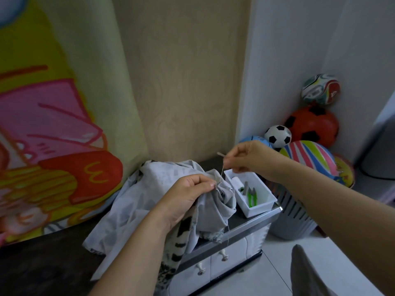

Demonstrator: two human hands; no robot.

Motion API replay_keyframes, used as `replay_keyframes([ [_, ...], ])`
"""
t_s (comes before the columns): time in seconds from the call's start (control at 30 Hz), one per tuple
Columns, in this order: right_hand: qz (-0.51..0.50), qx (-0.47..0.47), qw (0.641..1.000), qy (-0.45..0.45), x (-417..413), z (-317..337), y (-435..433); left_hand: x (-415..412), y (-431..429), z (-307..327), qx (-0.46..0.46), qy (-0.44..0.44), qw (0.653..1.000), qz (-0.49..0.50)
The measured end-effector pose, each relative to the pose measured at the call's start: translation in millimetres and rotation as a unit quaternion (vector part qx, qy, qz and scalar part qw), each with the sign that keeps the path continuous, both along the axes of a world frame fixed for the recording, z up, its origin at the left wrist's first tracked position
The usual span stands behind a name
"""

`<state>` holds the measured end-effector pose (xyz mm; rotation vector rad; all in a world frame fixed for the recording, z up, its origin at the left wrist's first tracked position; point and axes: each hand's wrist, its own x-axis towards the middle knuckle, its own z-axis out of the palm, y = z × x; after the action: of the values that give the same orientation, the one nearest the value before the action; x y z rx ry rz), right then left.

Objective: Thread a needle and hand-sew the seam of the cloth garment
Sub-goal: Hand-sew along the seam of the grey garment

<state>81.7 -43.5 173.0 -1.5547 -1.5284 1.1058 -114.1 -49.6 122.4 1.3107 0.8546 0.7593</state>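
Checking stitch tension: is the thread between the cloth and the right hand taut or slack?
Taut: the thread runs straight from the cloth, pinched by the left hand, up to the right hand pinching it.

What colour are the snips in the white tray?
The snips have bright green handles; head view.

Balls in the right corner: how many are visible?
6: the multicoloured ball on top, the orange ball under it, the black-white ball, the blue ball behind the right hand, the striped ball, the yellow ball far right. Others may be hidden.
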Motion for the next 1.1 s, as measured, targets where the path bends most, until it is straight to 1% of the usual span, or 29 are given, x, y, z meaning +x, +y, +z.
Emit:
replay_keyframes([
  [0.03,-0.043,-0.008,0.996,0.074,0,2,2,1,0,0,-0.001,-0.002,1.0,0.001],
  [0.07,-0.073,-0.027,0.983,0.164,-1,4,3,1,0,0,-0.002,-0.003,1.0,0.001],
  [0.1,-0.091,-0.049,0.963,0.251,-2,5,5,1,0,0,-0.003,-0.004,1.0,0.002],
  [0.13,-0.1,-0.063,0.941,0.316,-4,7,6,2,0,0,-0.005,-0.004,1.0,0.002],
  [0.17,-0.104,-0.068,0.926,0.356,-5,9,6,2,0,0,-0.006,-0.004,1.0,0.002],
  [0.2,-0.105,-0.065,0.917,0.378,-7,9,7,2,0,-1,-0.007,-0.003,1.0,0.002],
  [0.27,-0.104,-0.038,0.916,0.386,-13,8,9,3,0,-1,-0.007,0.0,1.0,0.004],
  [0.3,-0.108,-0.018,0.922,0.371,-14,6,11,3,0,-1,-0.006,0.001,1.0,0.003],
  [0.4,-0.135,0.035,0.947,0.289,-14,2,14,3,0,-2,-0.007,0.003,1.0,0.002],
  [0.5,-0.149,0.063,0.961,0.225,-13,0,17,3,0,-3,-0.008,0.004,1.0,0.003],
  [0.57,-0.163,0.083,0.969,0.164,-11,-2,20,3,0,-4,-0.004,0.009,1.0,0.0],
  [0.67,-0.181,0.121,0.974,0.058,-7,-3,22,3,1,-4,0.005,0.022,1.0,-0.004],
  [0.8,-0.174,0.143,0.973,-0.053,-6,-7,26,3,2,-5,0.004,0.022,1.0,-0.002],
  [0.87,-0.159,0.146,0.972,-0.089,-6,-9,27,3,2,-5,0.004,0.018,1.0,-0.001],
  [1.0,-0.153,0.155,0.967,-0.132,-4,-14,29,2,2,-5,0.003,0.018,1.0,-0.005],
  [1.1,-0.159,0.154,0.964,-0.145,-1,-17,31,3,3,-6,0.007,0.02,1.0,-0.001],
])
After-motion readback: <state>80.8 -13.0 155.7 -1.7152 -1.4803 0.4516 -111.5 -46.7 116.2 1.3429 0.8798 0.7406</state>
